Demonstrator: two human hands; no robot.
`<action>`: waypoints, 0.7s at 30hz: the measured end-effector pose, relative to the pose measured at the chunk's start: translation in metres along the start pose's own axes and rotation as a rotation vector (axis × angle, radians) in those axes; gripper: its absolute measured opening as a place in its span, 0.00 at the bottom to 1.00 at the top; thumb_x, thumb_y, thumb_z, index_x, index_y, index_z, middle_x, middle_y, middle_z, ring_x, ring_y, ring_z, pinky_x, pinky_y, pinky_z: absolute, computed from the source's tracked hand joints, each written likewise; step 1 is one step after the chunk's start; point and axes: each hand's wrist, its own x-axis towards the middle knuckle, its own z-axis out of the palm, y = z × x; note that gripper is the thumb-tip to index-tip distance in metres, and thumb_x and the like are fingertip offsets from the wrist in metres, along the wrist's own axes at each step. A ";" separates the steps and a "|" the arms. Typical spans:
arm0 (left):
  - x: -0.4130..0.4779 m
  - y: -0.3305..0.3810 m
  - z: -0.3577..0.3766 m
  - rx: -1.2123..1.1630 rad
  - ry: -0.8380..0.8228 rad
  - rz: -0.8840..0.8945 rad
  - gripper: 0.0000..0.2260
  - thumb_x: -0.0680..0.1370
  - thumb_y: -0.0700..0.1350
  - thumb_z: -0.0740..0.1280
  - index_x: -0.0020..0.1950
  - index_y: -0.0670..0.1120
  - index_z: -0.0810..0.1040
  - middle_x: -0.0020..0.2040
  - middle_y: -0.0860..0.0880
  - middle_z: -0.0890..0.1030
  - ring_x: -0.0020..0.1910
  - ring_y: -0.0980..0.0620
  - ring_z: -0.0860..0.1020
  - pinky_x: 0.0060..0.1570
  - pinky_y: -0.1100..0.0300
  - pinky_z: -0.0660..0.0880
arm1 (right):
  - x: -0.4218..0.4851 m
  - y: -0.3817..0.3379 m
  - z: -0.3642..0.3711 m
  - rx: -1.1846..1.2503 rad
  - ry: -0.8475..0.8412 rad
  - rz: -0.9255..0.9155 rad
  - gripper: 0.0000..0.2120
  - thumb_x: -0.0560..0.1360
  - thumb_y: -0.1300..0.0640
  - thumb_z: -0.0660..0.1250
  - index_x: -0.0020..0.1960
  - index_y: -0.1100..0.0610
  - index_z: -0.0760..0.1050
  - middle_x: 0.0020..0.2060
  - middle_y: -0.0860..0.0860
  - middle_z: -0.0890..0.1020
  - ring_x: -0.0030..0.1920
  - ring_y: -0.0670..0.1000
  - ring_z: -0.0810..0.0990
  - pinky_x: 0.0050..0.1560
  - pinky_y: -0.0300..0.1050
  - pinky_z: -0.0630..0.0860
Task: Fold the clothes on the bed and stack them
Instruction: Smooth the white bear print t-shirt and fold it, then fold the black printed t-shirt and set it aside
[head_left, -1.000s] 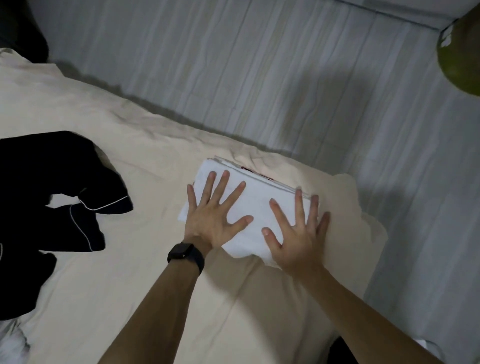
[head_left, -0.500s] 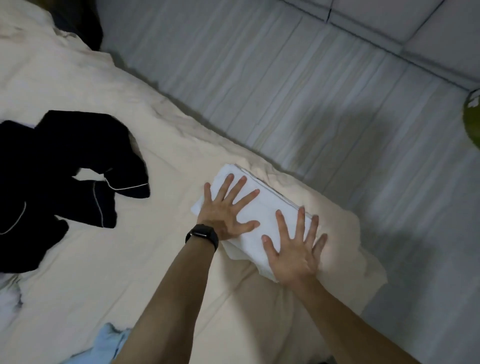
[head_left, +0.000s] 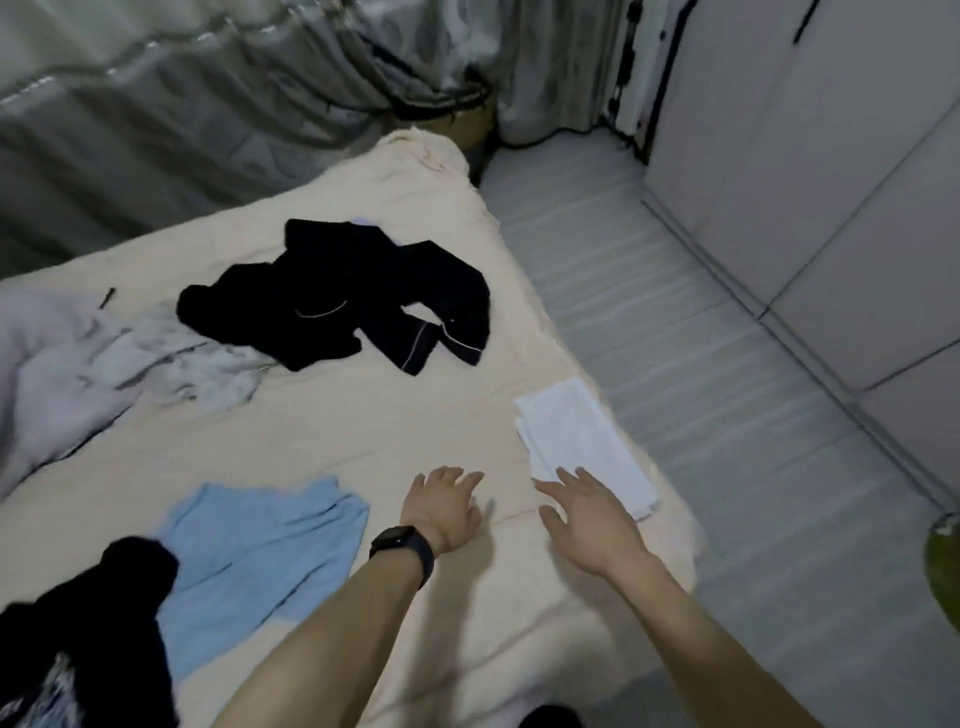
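Hands: left hand (head_left: 441, 506) and right hand (head_left: 587, 514) are both spread, fingers straight, holding nothing, above the bed (head_left: 415, 415). The right fingertips overlap the near corner of the folded white cloth (head_left: 582, 441); contact cannot be confirmed. That cloth lies flat by the bed's right edge. Unfolded: blue shirt (head_left: 254, 540) just left of the left hand, black garment (head_left: 337, 296) further up, grey garment (head_left: 171, 364) (blurred). Judgement: 1 piece done, next pick due. Recommend taking the blue shirt, spreading it flat on bare sheet, folding it to the white cloth's outline and stacking it squarely, clear of the edge.
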 end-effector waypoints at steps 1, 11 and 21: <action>-0.031 -0.019 0.003 -0.058 0.022 -0.051 0.25 0.82 0.52 0.57 0.80 0.54 0.60 0.79 0.48 0.63 0.78 0.47 0.60 0.75 0.49 0.57 | -0.013 -0.027 0.000 -0.021 0.019 -0.058 0.22 0.85 0.47 0.55 0.78 0.45 0.65 0.80 0.50 0.62 0.81 0.53 0.55 0.78 0.48 0.55; -0.340 -0.212 0.080 -0.488 0.581 -0.428 0.23 0.82 0.56 0.60 0.77 0.53 0.68 0.74 0.51 0.71 0.74 0.51 0.67 0.73 0.57 0.61 | -0.140 -0.273 0.083 -0.021 0.129 -0.541 0.21 0.83 0.44 0.59 0.76 0.41 0.68 0.77 0.42 0.67 0.80 0.45 0.57 0.75 0.37 0.54; -0.546 -0.335 0.142 -0.481 0.698 -0.769 0.23 0.83 0.58 0.58 0.78 0.59 0.65 0.79 0.53 0.64 0.79 0.49 0.58 0.77 0.51 0.56 | -0.213 -0.448 0.131 -0.101 0.077 -0.815 0.20 0.84 0.43 0.57 0.76 0.40 0.67 0.77 0.39 0.64 0.80 0.44 0.53 0.78 0.43 0.56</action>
